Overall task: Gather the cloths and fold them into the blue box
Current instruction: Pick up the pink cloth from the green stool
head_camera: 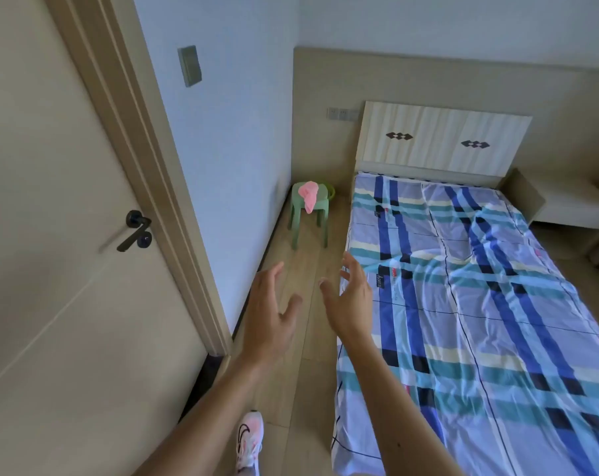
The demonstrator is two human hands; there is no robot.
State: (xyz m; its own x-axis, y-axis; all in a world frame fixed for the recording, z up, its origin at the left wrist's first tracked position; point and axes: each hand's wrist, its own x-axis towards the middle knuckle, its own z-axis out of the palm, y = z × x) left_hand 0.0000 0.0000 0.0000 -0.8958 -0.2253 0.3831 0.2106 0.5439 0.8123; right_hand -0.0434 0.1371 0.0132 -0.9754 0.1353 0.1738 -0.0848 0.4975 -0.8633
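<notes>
A pink cloth (308,195) lies draped over a small green stool (310,218) in the far corner, between the wall and the bed. Both my hands are raised in front of me over the floor strip, far short of the stool. My left hand (269,314) has relaxed, spread fingers and holds nothing. My right hand (351,297) is likewise open and empty, at the bed's left edge. No blue box is in view.
A bed (480,304) with a blue plaid sheet fills the right side. A closed door (67,235) and its frame stand at the left. A narrow wooden floor strip (308,338) runs to the stool. A green basin (331,191) peeks out behind the stool. My pink shoe (249,441) is below.
</notes>
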